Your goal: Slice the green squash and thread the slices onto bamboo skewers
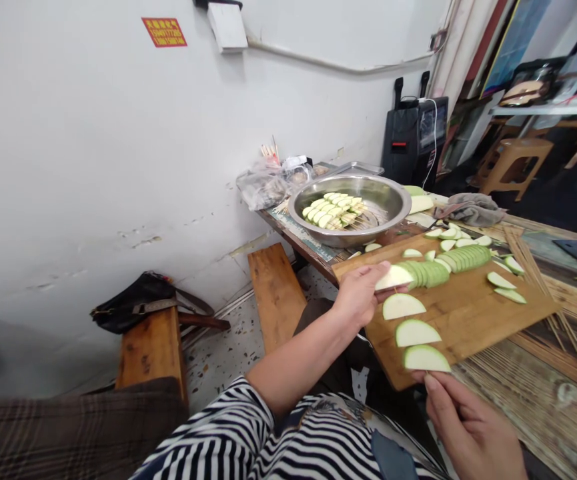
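Item: a row of three half-moon slices (417, 333), pale cream flesh, flat-faced, each with a thin green rind along the curved edge. They were spaced in a line at the near left edge of the cutting board (473, 310), running toward me.

Item: one further slice (393, 277), same cut, grasped by its end in my left grip (361, 293), at the head of that line.

Item: a thin skewer (426, 375), its short visible length below the nearest slice, pinched between thumb and fingers of my right grip (471, 423).

Item: an overlapping run of cut green pieces (463, 259), fanned along the board, rind upward, with loose slices around it.

Item: bare skewers (533, 273), bundled across the board's far right corner.

Item: a steel basin (348, 238) on the tabletop (538, 407) beyond the board, holding skewered slices (332, 208).

Item: a crumpled grey cloth (475, 209), to the basin's right.
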`<act>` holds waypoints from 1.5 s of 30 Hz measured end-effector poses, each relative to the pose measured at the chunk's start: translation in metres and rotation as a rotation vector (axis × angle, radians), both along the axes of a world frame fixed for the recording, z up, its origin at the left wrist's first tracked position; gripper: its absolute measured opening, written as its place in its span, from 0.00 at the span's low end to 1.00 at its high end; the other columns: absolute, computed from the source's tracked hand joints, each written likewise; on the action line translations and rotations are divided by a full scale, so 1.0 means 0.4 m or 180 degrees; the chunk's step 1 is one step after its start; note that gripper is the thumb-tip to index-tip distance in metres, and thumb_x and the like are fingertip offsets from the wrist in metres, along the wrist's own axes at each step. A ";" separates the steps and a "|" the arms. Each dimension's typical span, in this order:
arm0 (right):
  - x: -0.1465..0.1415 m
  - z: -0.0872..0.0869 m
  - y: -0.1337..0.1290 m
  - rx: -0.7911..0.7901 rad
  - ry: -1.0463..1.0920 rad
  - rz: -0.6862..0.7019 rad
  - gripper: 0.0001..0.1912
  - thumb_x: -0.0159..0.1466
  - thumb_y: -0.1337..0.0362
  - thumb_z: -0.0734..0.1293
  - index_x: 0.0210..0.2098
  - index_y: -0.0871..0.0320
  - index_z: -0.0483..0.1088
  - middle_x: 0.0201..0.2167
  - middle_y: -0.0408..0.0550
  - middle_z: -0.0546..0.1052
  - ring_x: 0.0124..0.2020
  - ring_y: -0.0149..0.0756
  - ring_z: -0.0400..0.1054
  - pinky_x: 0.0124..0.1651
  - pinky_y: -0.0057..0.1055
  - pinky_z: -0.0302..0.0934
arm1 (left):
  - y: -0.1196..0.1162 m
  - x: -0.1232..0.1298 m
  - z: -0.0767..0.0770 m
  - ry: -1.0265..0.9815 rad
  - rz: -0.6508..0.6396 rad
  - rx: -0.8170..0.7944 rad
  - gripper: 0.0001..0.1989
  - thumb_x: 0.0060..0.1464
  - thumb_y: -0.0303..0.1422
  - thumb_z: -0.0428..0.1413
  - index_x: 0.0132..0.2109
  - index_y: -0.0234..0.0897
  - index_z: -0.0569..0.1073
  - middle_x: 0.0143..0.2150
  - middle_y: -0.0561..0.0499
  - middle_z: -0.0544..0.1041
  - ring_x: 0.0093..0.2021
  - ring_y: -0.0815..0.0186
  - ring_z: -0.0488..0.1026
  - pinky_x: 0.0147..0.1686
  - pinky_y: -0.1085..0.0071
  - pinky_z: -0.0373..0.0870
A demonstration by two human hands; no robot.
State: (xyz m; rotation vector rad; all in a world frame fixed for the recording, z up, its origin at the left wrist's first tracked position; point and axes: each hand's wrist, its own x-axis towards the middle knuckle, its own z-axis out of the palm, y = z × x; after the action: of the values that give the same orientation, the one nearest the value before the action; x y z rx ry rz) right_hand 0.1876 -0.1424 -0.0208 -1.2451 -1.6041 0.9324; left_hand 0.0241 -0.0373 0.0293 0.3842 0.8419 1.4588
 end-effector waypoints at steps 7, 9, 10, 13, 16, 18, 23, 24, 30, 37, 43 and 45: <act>-0.005 0.013 -0.001 0.0275 -0.0102 0.0020 0.11 0.60 0.59 0.63 0.32 0.60 0.74 0.16 0.41 0.70 0.15 0.27 0.63 0.19 0.18 0.59 | 0.000 0.007 0.000 -0.0002 -0.0087 0.0162 0.09 0.46 0.32 0.61 0.30 0.28 0.72 0.29 0.43 0.77 0.31 0.60 0.77 0.39 0.61 0.75; -0.006 0.013 -0.002 0.0294 -0.0125 0.0016 0.12 0.61 0.59 0.63 0.33 0.60 0.74 0.16 0.41 0.71 0.15 0.26 0.63 0.19 0.18 0.59 | -0.004 0.010 0.000 -0.0013 -0.0095 0.0140 0.10 0.44 0.33 0.62 0.30 0.28 0.72 0.28 0.44 0.77 0.32 0.59 0.77 0.39 0.62 0.74; -0.006 0.011 -0.003 0.0313 -0.0147 0.0010 0.12 0.61 0.59 0.63 0.33 0.60 0.74 0.16 0.41 0.71 0.16 0.26 0.63 0.20 0.18 0.60 | -0.005 0.013 -0.001 -0.0004 -0.0095 0.0108 0.11 0.43 0.33 0.62 0.30 0.29 0.72 0.28 0.44 0.77 0.33 0.59 0.77 0.39 0.62 0.74; -0.006 0.003 -0.003 0.0353 -0.0247 -0.0012 0.12 0.62 0.59 0.62 0.35 0.60 0.74 0.17 0.41 0.72 0.17 0.27 0.65 0.21 0.18 0.61 | -0.010 0.019 0.000 0.0035 -0.0100 -0.0002 0.12 0.42 0.34 0.63 0.30 0.29 0.73 0.30 0.44 0.77 0.35 0.59 0.77 0.40 0.63 0.73; -0.001 -0.008 0.006 0.0414 -0.0408 -0.0033 0.14 0.63 0.59 0.61 0.37 0.61 0.73 0.19 0.43 0.74 0.18 0.28 0.66 0.22 0.19 0.62 | -0.012 0.015 0.000 0.0026 -0.0191 0.0011 0.13 0.44 0.35 0.62 0.33 0.28 0.74 0.32 0.43 0.78 0.35 0.59 0.76 0.40 0.63 0.73; 0.007 -0.014 0.019 0.0620 -0.0643 -0.0018 0.14 0.63 0.59 0.60 0.38 0.61 0.73 0.23 0.46 0.77 0.20 0.30 0.70 0.24 0.20 0.64 | -0.014 0.002 0.002 0.0078 -0.0282 0.0072 0.15 0.48 0.38 0.60 0.36 0.28 0.75 0.33 0.42 0.78 0.36 0.59 0.76 0.40 0.63 0.72; 0.038 -0.023 0.061 0.1604 -0.1628 -0.0202 0.15 0.64 0.58 0.59 0.38 0.60 0.72 0.31 0.49 0.80 0.28 0.36 0.75 0.30 0.25 0.66 | -0.027 -0.050 0.011 0.0570 -0.0384 0.0255 0.20 0.50 0.44 0.58 0.40 0.28 0.76 0.33 0.43 0.79 0.36 0.62 0.76 0.40 0.66 0.71; 0.043 -0.021 0.068 0.1767 -0.1752 -0.0301 0.14 0.64 0.58 0.59 0.39 0.60 0.72 0.32 0.49 0.80 0.29 0.37 0.75 0.32 0.26 0.66 | -0.029 -0.060 0.013 0.0667 -0.0401 0.0315 0.19 0.48 0.42 0.59 0.40 0.28 0.77 0.33 0.44 0.79 0.35 0.63 0.76 0.40 0.67 0.71; 0.053 0.022 0.136 0.2646 -0.2245 -0.0422 0.11 0.64 0.61 0.61 0.40 0.58 0.72 0.31 0.47 0.80 0.26 0.35 0.74 0.33 0.28 0.64 | -0.044 -0.114 -0.009 0.1074 -0.0221 0.0605 0.21 0.48 0.43 0.58 0.44 0.30 0.75 0.34 0.44 0.79 0.33 0.64 0.76 0.40 0.66 0.71; -0.023 0.159 0.440 0.2343 -0.3036 -0.0067 0.20 0.65 0.52 0.56 0.39 0.56 0.74 0.30 0.49 0.79 0.25 0.39 0.72 0.27 0.30 0.58 | -0.051 -0.215 -0.108 0.1476 0.0708 0.0395 0.21 0.50 0.40 0.57 0.46 0.27 0.73 0.36 0.41 0.78 0.34 0.63 0.76 0.40 0.66 0.72; -0.260 0.268 0.703 0.1573 -0.4038 0.0355 0.18 0.65 0.60 0.53 0.37 0.57 0.73 0.32 0.53 0.78 0.33 0.42 0.71 0.30 0.31 0.53 | -0.052 -0.276 -0.179 0.1498 0.0777 0.0149 0.19 0.52 0.39 0.56 0.45 0.27 0.73 0.36 0.41 0.78 0.33 0.64 0.76 0.39 0.67 0.72; -0.331 0.266 0.769 0.1547 -0.4112 0.0389 0.18 0.65 0.60 0.53 0.36 0.58 0.73 0.36 0.54 0.78 0.36 0.42 0.70 0.32 0.31 0.54 | -0.055 -0.283 -0.203 0.1454 0.0696 0.0081 0.18 0.51 0.39 0.56 0.44 0.28 0.73 0.35 0.42 0.78 0.33 0.64 0.76 0.38 0.67 0.72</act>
State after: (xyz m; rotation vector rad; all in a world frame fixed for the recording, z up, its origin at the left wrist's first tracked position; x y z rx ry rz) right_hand 0.0551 0.1652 0.0857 -1.4498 -2.6582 -0.3959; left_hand -0.0891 -0.0591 -0.0521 0.6772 1.2616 1.6106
